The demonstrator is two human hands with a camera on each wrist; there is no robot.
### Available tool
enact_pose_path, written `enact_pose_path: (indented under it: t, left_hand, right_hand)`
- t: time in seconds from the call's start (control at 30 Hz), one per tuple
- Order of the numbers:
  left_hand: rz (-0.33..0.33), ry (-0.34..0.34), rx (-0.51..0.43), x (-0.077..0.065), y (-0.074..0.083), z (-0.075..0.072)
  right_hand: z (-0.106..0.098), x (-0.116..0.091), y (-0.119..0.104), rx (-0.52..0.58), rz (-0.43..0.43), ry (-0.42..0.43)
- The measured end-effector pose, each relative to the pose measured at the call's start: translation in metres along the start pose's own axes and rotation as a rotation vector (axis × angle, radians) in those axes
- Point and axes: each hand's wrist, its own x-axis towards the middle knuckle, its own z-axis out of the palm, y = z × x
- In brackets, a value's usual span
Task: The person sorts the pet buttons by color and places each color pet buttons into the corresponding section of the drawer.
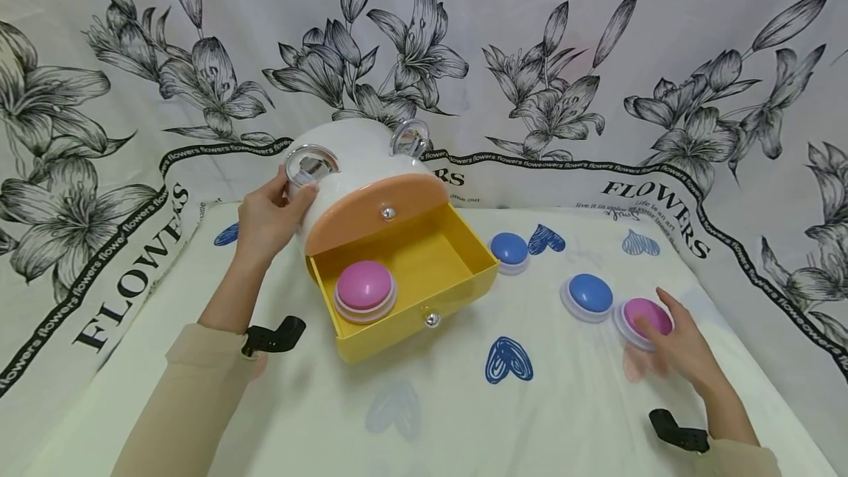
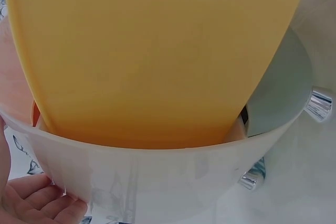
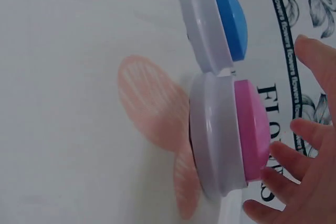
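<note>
A white, rounded drawer box (image 1: 361,149) stands tilted, with silver fittings on top and an orange drawer front (image 1: 377,213). Its yellow drawer (image 1: 430,245) is pulled out, and a pink push button (image 1: 364,285) on a white base sits in the drawer's left part. My left hand (image 1: 270,216) grips the box's left side by a silver fitting, thumb in front. In the left wrist view its fingers (image 2: 44,198) lie along the white shell. At the right, my right hand (image 1: 685,348) reaches over a second pink button (image 1: 639,317), fingers spread; whether they touch it I cannot tell.
A blue button (image 1: 591,293) lies against the second pink one, and another blue button (image 1: 509,249) stands beside the drawer's right corner. White cloth with printed hearts (image 1: 509,361) covers the surface. A flower-printed cloth (image 1: 424,57) hangs behind.
</note>
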Motion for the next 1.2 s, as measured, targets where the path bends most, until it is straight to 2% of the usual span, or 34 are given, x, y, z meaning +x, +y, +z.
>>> enact_pose_path:
  t: [0.17, 0.4, 0.63, 0.8, 1.2]
  left_hand:
    - [-0.008, -0.009, -0.008, -0.001, 0.001, -0.002]
    - [-0.012, -0.010, -0.028, -0.001, 0.001, -0.001]
    - [-0.007, -0.007, -0.031, 0.000, 0.000, 0.000]
    - [-0.013, -0.005, -0.031, 0.000, 0.000, 0.000]
    - [-0.015, -0.009, -0.024, 0.000, 0.000, -0.001]
  right_hand:
    - [0.005, 0.003, 0.010, -0.043, 0.045, -0.057]
    - [0.010, 0.003, 0.017, -0.043, 0.075, -0.050]
    - [0.008, 0.003, 0.022, -0.072, 0.148, -0.076]
    - [0.007, 0.003, 0.022, -0.108, 0.174, -0.061]
    - [0.002, 0.002, 0.015, -0.114, 0.224, -0.039]
